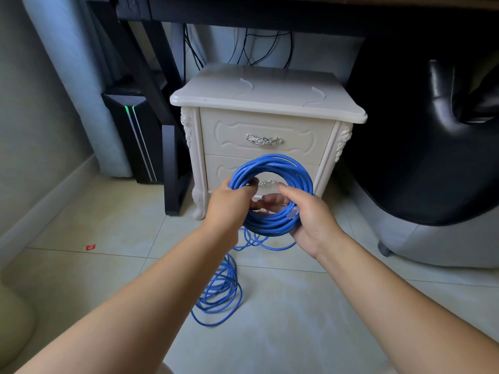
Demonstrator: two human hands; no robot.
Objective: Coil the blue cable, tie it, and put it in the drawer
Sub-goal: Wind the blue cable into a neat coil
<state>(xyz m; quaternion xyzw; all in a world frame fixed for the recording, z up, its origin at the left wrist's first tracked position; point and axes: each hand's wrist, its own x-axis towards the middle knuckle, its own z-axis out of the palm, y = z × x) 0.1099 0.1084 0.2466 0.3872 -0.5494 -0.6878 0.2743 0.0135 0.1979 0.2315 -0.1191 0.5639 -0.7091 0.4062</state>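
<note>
Now, both hands are holding the blue cable (272, 161) up before the white cabinet (259, 93).
Left hand (229, 203) is gripping the coil's nine o'clock; right hand (313, 225) is clasping its five o'clock, fingers curled round the strands. Loose loops are trailing to the floor (297, 306) at six o'clock.

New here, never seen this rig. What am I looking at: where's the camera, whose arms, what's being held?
No robot here: a person works with bare hands. The single picture comes from a wide-angle camera on their head, looking forward and down. The left hand grips the left side of a coil of blue cable; the right hand holds its lower right, with a clear plug beside the palm. The uncoiled rest lies in loose loops on the tiled floor. Behind stands a cream nightstand; both its drawers are shut.
</note>
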